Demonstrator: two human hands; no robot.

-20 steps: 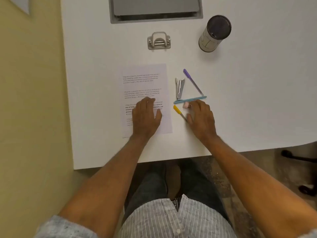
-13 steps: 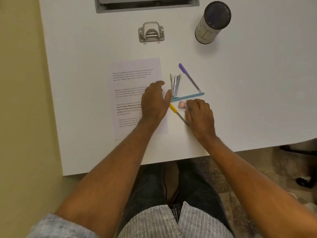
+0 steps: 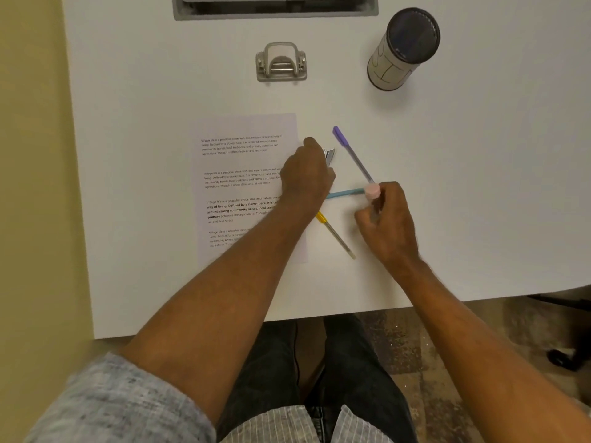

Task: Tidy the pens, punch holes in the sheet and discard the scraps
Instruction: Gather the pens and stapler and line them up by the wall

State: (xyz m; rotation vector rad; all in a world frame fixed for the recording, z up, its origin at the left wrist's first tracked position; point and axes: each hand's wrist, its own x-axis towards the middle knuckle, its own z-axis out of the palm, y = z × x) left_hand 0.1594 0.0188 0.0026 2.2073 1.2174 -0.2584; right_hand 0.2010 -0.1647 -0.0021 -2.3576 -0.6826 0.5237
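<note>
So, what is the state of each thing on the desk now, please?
Printed white paper sheet: flat, unpunched.
Grey metal hole punch: untouched, apart from sheet.
Dark-rimmed cylindrical pen holder: upright.
Purple-capped pen: lying.
Yellow-capped pen: lying.
Teal pen: lying.
Pink eraser: pinched by right hand.
Silver stapler: under left hand.

The sheet (image 3: 243, 187) lies on the table (image 3: 479, 187) before me, with the hole punch (image 3: 281, 63) behind it and the pen holder (image 3: 403, 49) off to the far right. Right of the sheet lie three pens (image 3: 353, 156), my left hand (image 3: 308, 177) over the stapler (image 3: 329, 155) between them.
</note>
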